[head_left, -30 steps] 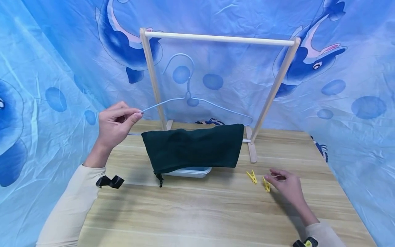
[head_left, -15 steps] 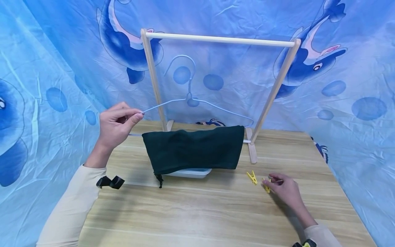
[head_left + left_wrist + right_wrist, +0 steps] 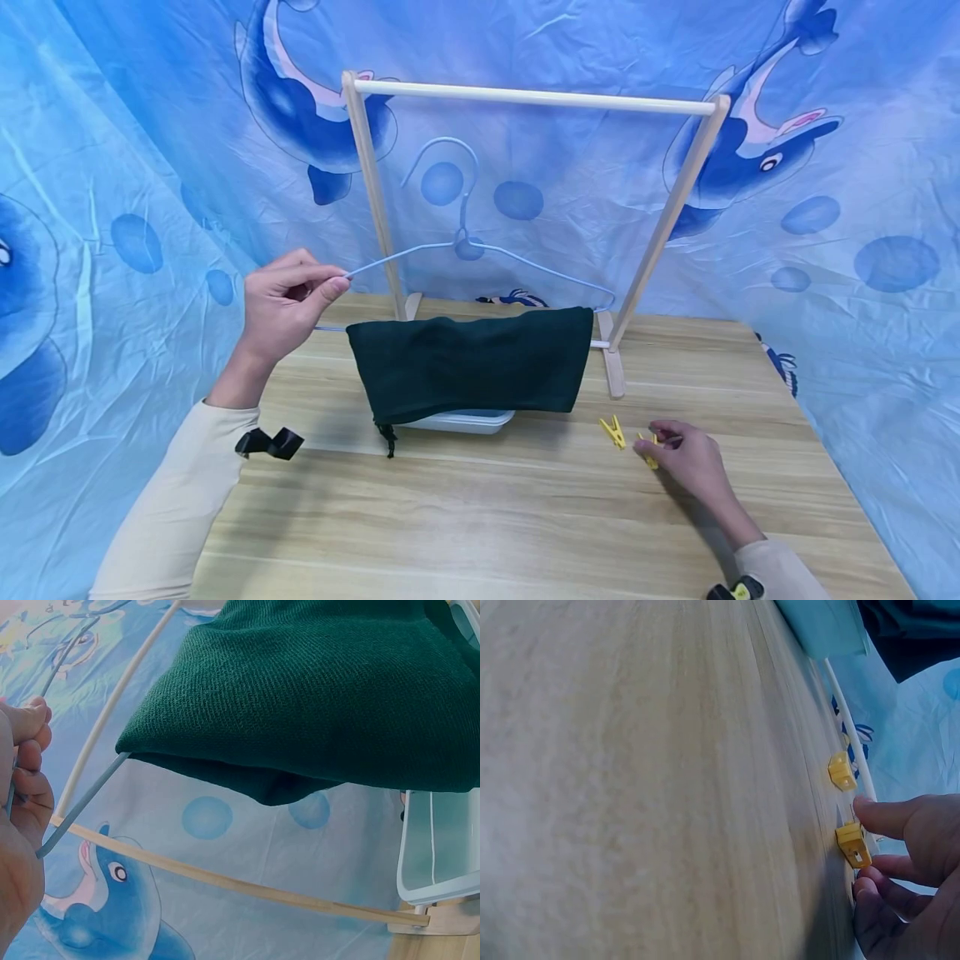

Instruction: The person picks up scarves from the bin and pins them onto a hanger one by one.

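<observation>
Right hand has edged leftward since a second ago, thumb and fingers now about the nearer yellow clip, pinched or not I cannot tell, with a span of table between it and the right edge. Left hand, beyond the tabletop's left side, pinches the hanger, its lower bar draped with green cloth, open air between hook and rack. Count: two clips (second clip just left), one hanger, one cloth, one rack, one basin.

Cloth over lower bar of hanger, before rack; tub below, on desk; first clothespin right of tub, second clothespin farther right.
</observation>
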Motion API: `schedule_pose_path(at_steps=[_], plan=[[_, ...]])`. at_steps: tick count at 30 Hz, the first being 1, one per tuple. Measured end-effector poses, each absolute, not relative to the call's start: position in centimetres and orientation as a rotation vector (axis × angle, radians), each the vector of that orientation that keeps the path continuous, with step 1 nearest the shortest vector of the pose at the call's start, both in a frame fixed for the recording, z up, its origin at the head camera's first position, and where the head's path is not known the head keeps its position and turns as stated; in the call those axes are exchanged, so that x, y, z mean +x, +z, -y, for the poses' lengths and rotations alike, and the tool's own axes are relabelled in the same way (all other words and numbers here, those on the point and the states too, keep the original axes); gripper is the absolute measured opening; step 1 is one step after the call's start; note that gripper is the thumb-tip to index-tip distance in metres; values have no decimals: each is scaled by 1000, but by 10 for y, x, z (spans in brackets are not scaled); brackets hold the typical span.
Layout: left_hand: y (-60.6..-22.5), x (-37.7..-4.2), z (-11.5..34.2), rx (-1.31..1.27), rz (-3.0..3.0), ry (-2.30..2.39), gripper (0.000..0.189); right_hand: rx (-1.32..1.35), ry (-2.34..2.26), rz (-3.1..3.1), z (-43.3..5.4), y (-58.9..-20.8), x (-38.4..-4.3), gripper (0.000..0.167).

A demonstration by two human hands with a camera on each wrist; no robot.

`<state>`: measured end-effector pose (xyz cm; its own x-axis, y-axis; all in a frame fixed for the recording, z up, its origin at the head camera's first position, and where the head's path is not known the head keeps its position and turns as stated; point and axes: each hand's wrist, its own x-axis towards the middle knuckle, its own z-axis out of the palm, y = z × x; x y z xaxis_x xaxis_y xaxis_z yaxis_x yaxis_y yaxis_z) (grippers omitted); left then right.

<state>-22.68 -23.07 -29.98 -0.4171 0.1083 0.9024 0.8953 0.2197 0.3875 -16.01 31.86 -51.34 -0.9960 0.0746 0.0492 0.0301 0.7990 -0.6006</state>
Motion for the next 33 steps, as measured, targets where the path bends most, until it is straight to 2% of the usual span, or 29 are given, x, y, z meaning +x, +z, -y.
schedule_pose_path(at_steps=[7,20,26,33], plan=[[-300,-228,230,-953,1711,-1272,39,-12,927,2896,-320,-512,-161,39],[-301,-228,230,-960,1718,-1271,38,57,850,2919,-322,-512,-164,39],[-301,-228,230,-954,1730,-1270,35,106,925,2934,-322,-497,-162,44],[-301,-228,232,-949,1737,-1265,35,293,878,2799,-317,-474,-164,39]])
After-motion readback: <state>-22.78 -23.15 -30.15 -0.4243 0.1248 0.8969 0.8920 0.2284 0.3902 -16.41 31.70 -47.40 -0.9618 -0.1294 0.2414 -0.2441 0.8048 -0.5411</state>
